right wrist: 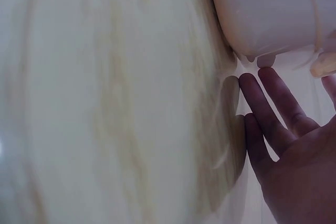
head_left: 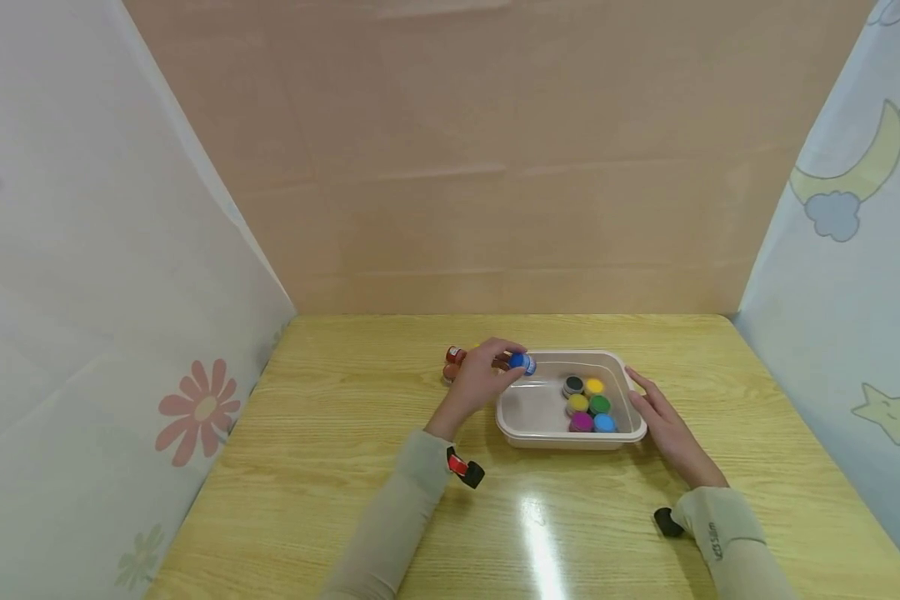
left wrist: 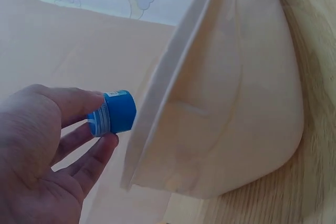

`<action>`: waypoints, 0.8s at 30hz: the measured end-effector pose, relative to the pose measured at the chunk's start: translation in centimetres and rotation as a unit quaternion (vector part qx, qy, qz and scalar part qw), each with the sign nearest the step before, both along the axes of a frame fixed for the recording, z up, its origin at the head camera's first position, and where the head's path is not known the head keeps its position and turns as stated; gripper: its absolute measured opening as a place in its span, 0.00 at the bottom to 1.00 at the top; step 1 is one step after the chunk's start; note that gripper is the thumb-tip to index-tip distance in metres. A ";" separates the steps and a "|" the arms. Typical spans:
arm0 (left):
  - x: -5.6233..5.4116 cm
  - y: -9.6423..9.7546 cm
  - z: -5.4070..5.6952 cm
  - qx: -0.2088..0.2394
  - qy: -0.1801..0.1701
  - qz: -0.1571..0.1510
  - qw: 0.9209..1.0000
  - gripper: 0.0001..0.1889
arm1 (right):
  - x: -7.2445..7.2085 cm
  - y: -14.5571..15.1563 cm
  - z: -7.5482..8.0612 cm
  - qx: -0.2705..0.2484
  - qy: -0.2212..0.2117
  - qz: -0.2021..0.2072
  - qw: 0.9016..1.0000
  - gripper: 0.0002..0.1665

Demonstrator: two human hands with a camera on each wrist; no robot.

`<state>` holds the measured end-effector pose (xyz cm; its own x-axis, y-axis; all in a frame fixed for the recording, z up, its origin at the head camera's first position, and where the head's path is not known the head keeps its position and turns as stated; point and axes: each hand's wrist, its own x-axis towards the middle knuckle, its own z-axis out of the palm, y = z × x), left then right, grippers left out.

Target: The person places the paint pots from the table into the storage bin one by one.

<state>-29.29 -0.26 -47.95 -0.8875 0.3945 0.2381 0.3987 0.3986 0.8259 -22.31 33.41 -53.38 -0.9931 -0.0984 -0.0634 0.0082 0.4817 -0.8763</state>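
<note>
Head | right sleeve (head_left: 729, 518): "Lets Slim" | blue jar (head_left: 518, 361): label (left wrist: 114, 93) illegible

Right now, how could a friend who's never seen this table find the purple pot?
On the wooden table sits a pale rectangular tray with small pots grouped in its right half. Along the tray's near edge, the purple pot is the left of two, beside the light blue pot. It is the only purple one in the group.
</note>
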 end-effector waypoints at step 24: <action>-0.8 5.8 -0.7 -0.202 0.027 -0.054 0.978 0.19 | -0.1 0.0 0.0 -0.008 -0.010 -0.005 1.000 0.40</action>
<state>-30.14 5.50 -48.66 -0.8264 0.5559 0.0892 0.4945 0.6409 0.5871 -22.45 33.40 -53.38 -0.9927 -0.0892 -0.0814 0.0303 0.4682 -0.8831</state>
